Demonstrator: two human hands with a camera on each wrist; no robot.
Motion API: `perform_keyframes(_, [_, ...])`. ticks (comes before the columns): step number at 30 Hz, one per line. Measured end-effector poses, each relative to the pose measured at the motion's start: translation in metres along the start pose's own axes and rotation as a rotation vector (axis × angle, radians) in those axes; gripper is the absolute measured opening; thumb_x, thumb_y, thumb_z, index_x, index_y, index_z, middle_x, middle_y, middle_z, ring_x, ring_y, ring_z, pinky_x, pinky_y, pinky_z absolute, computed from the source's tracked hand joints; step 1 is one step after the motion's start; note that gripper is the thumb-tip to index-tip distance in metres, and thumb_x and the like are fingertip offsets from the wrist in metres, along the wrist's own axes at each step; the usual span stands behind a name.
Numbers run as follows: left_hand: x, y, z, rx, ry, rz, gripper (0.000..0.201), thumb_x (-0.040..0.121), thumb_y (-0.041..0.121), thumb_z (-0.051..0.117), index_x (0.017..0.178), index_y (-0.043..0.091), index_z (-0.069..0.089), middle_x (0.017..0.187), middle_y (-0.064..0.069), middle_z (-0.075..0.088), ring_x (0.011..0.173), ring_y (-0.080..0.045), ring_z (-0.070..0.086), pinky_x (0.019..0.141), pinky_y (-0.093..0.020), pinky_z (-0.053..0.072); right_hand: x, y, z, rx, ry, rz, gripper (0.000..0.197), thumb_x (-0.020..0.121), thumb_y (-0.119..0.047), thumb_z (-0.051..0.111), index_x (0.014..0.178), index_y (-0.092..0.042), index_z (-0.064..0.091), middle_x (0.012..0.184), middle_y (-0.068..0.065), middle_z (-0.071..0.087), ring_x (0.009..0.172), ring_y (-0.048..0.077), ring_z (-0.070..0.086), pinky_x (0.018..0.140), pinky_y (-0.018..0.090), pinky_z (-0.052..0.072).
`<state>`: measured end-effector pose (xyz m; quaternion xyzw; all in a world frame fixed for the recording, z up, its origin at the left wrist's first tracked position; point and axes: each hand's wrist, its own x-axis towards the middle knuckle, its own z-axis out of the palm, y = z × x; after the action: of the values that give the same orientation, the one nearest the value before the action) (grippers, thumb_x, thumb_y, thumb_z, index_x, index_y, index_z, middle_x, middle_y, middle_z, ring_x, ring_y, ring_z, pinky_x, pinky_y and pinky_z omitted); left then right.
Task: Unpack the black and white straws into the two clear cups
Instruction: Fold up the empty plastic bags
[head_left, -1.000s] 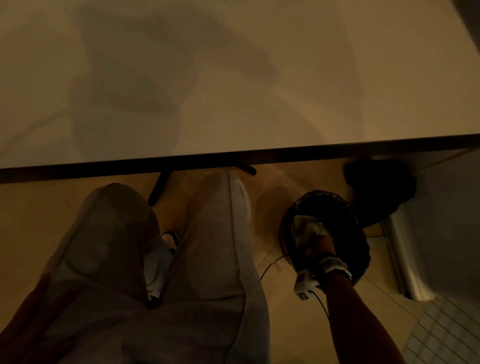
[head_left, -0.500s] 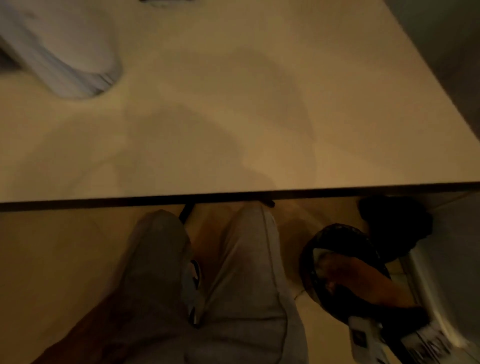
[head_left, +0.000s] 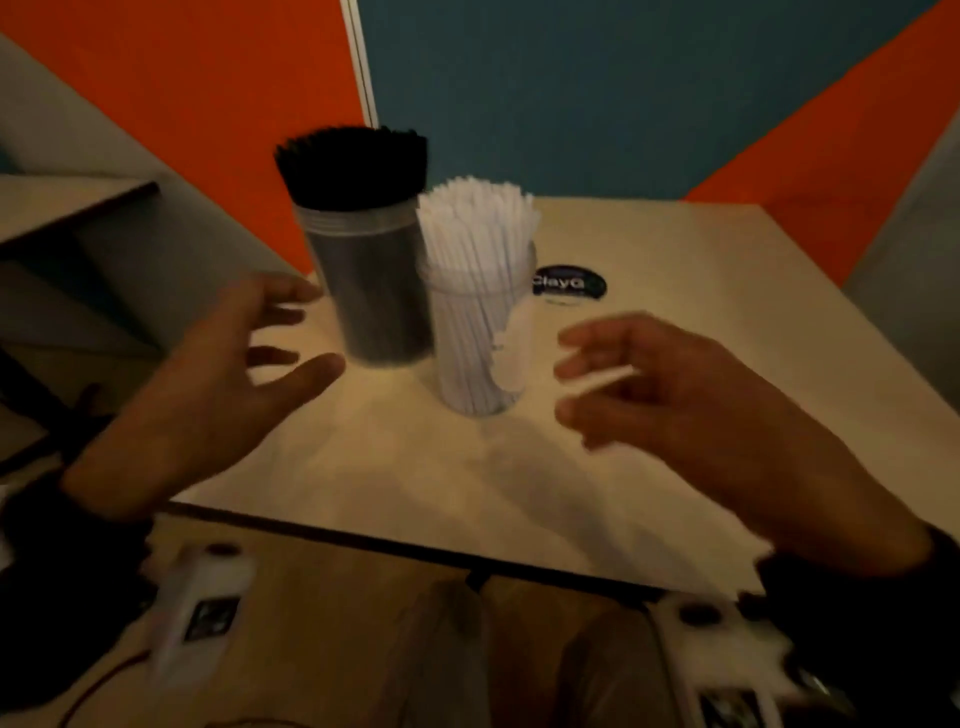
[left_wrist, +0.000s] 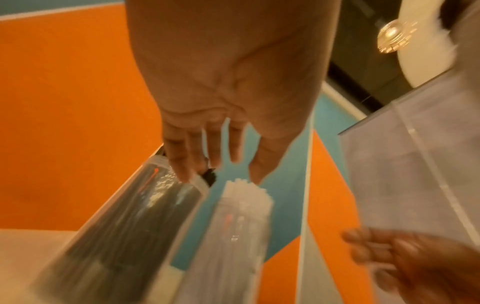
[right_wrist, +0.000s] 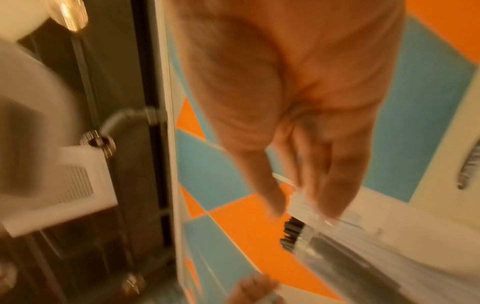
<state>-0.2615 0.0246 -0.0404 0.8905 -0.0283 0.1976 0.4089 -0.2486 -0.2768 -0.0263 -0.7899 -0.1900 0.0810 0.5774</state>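
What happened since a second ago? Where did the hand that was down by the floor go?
The right hand came up from the dark bin on the floor; both it and the left hand now hover open beside the cups of black straws and white straws. The view rose. Neither hand holds anything.

the view has swung up from the person's lap and the floor under the table to the tabletop (head_left: 649, 467), where the black straws (head_left: 353, 166) and white straws (head_left: 475, 218) now show standing in two clear cups. the right hand (head_left: 691, 410), down at a dark round bin a second ago, is now raised with fingers spread beside the white straws' cup (head_left: 480, 338). the left hand (head_left: 218, 384) has come into view, spread beside the black straws' cup (head_left: 374, 291).
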Motion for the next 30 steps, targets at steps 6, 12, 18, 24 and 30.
perform_keyframes(6, [0.097,-0.060,0.021,0.025,0.064,-0.225,0.124,0.056,0.044,0.089,0.147,0.011,0.011,0.150,-0.012,0.024,0.135,-0.029,0.029,0.109,-0.048,0.031,0.103,0.015,0.031,-0.077,0.135,0.119,0.108,0.061,-0.020,0.089,0.146,-0.013,0.023,0.144,-0.002,0.039,0.130,0.015,0.039,0.106,0.035,0.039])
perform_keyframes(12, [0.139,-0.083,0.040,-0.229,-0.033,-0.289,0.131,0.051,0.031,0.091,0.149,0.014,0.006,0.153,-0.003,0.028,0.138,-0.023,0.031,0.107,-0.038,0.035,0.149,0.031,0.046,-0.007,0.241,0.122,0.101,0.062,-0.008,0.087,0.140,-0.014,0.024,0.136,-0.002,0.045,0.123,0.015,0.045,0.103,0.034,0.041])
perform_keyframes(18, [0.166,-0.088,0.054,-0.387,-0.104,-0.221,0.122,0.052,0.025,0.092,0.145,0.024,0.013,0.146,0.006,0.036,0.130,-0.015,0.039,0.107,-0.040,0.039,0.189,0.038,0.029,-0.150,0.392,0.193,0.102,0.059,-0.021,0.090,0.140,-0.014,0.027,0.140,0.005,0.042,0.128,0.026,0.042,0.105,0.042,0.041])
perform_keyframes(24, [0.200,-0.095,0.074,-0.401,-0.026,-0.241,0.110,0.059,0.018,0.089,0.141,0.016,0.016,0.146,-0.002,0.035,0.133,-0.021,0.038,0.107,-0.036,0.037,0.228,0.047,0.019,-0.170,0.464,0.251,0.090,0.070,-0.027,0.083,0.138,-0.010,0.027,0.143,0.010,0.040,0.130,0.030,0.042,0.102,0.042,0.039])
perform_keyframes(30, [0.223,-0.119,0.095,-0.272,-0.080,-0.384,0.104,0.066,0.024,0.086,0.143,0.011,0.017,0.150,-0.011,0.033,0.134,-0.033,0.037,0.109,-0.046,0.035,0.250,0.070,0.019,-0.178,0.382,0.318,0.076,0.071,-0.021,0.082,0.131,-0.007,0.037,0.132,0.012,0.051,0.119,0.030,0.051,0.101,0.046,0.044])
